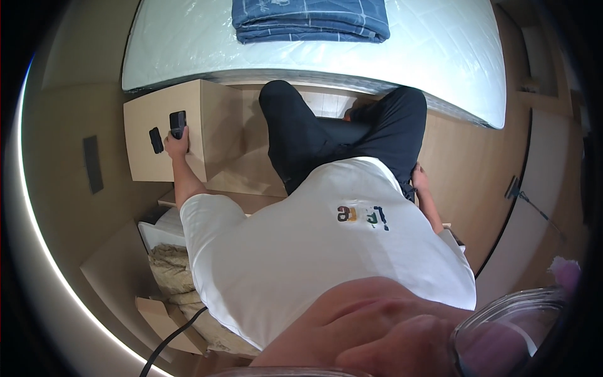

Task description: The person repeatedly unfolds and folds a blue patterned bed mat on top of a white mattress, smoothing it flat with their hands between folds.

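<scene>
On the left, my left hand (178,143) reaches over the top of a light wood bedside cabinet (141,116). Its fingers are closed on the near end of a small black boxy device (178,118), whose exact kind I cannot make out. Just left of that hand lies a flat black object (156,140), rounded like a phone or case. My right hand (420,178) hangs low beside my right thigh, by the dark trousers (392,132). Its fingers are partly hidden, so their pose does not show.
Ahead stands a bed with a plastic-wrapped white mattress (440,63), a folded blue checked cloth (311,22) on it. A mop-like tool (514,188) is at the right. Behind my left side are a crumpled beige cloth (169,264) and an open cardboard box (166,320). A black cable (166,342) runs nearby.
</scene>
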